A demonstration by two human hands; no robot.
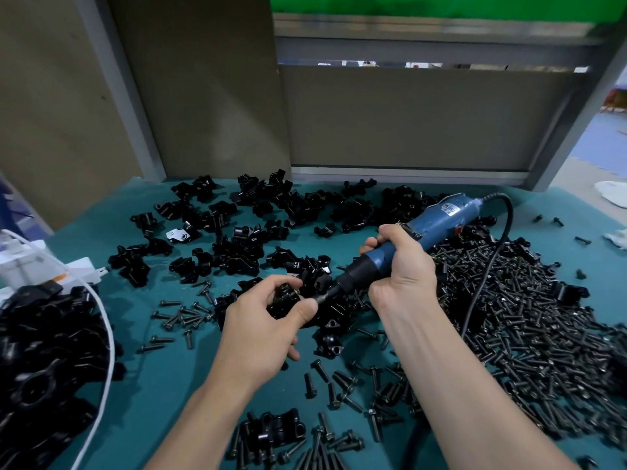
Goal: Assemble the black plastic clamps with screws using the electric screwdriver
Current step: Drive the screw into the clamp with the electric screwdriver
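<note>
My left hand [261, 325] grips a black plastic clamp [284, 295] just above the green table mat, thumb and fingers curled round it. My right hand [402, 262] holds the blue electric screwdriver [437, 217] around its lower body. The tool slants down to the left, and its black nose and bit [327, 293] meet the clamp at a screw head beside my left thumb. The fingers hide most of the clamp. Loose black clamp parts [237, 239] lie scattered across the middle and far side of the mat.
A big heap of black screws [529, 320] covers the right side, with more screws [342, 391] near the front. The screwdriver's black cord [492, 262] loops over that heap. A pile of black parts [47, 364] and a white cable [107, 361] sit at the left. Grey panels stand behind.
</note>
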